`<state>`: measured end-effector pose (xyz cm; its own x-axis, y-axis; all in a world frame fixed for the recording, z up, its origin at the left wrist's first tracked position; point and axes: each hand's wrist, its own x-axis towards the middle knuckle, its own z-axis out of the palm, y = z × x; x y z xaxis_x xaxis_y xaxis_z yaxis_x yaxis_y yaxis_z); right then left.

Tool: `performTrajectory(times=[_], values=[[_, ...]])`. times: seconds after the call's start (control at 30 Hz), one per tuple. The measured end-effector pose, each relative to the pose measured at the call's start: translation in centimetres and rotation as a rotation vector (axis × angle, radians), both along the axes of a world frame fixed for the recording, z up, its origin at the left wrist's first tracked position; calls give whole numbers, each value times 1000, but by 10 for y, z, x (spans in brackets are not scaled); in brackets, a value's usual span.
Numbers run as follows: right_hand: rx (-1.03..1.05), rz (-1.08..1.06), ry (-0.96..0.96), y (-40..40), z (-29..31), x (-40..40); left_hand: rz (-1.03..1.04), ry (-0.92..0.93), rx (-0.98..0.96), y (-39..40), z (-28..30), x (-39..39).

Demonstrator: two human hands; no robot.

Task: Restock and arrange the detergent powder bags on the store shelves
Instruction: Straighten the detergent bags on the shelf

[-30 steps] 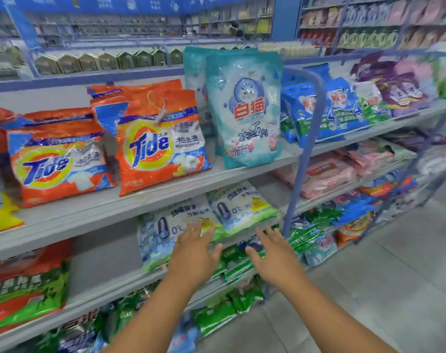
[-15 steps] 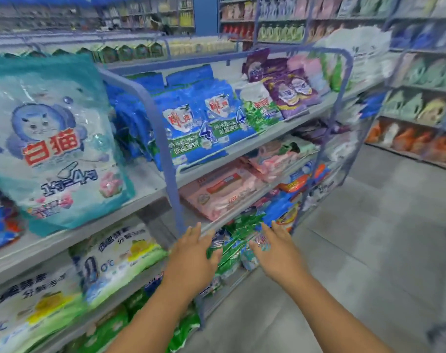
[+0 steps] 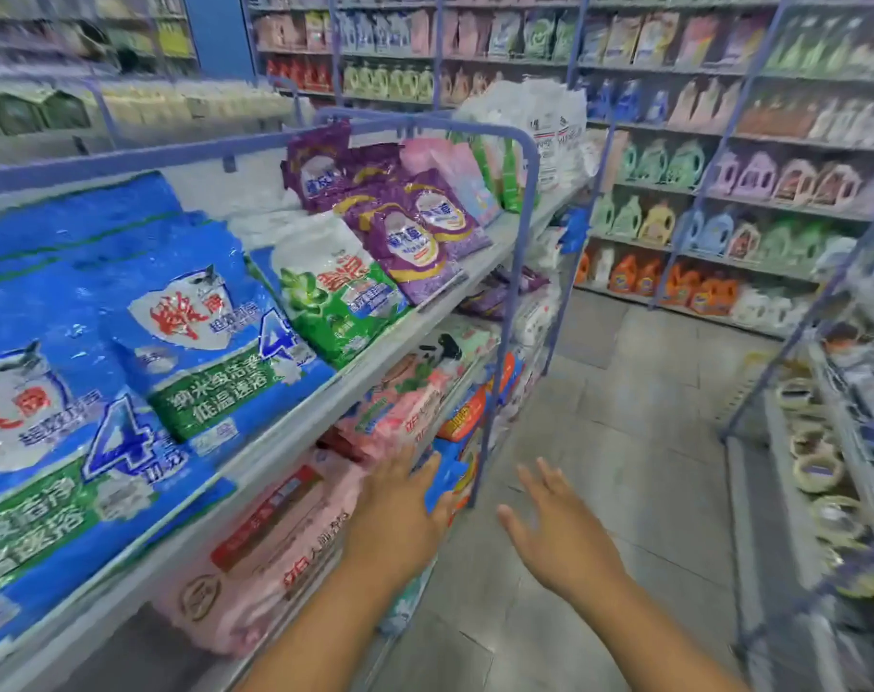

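Note:
Detergent powder bags fill a tilted grey shelf (image 3: 415, 319) on my left. Large blue bags (image 3: 195, 337) lie nearest, then a green and white bag (image 3: 335, 297), then purple bags (image 3: 410, 237). Pink bags (image 3: 275, 541) lie on the shelf below. My left hand (image 3: 400, 516) is stretched out with straight fingers in front of the lower shelf's edge, holding nothing. My right hand (image 3: 554, 531) hovers over the aisle floor with spread fingers, also holding nothing.
A blue-grey metal frame post (image 3: 504, 342) divides the shelf sections just beyond my left hand. Across the aisle stand shelves of detergent bottles (image 3: 674, 277). A rack with rolls of tape (image 3: 819, 472) is on the right. Grey tiled floor (image 3: 624, 442) runs ahead.
The view has swung right along the shelves: the orange and teal bags have gone out of view and blue, green and purple bags came near. Both hands stay open and stretched forward.

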<state>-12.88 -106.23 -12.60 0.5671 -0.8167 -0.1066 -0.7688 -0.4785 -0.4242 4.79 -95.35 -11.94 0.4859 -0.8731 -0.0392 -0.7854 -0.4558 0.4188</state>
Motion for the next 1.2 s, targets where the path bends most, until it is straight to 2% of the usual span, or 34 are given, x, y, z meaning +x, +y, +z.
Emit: performTrajectory(times=[0.23, 0.53, 0.7, 0.93, 1.2], values=[[-38, -101, -7, -142, -16, -4, -53, -13, 38, -160, 1, 5], [-28, -30, -58, -361, -6, -29, 18, -152, 12, -382, -8, -15], [-14, 22, -13, -463, 1, -27, 44, -137, 73, -475, -2, -16], [44, 45, -25, -583, -23, 20, 50, -98, 82, -592, -29, 16], [28, 150, 75, -728, -35, 118, 137, 76, 30, -739, -68, 96]])
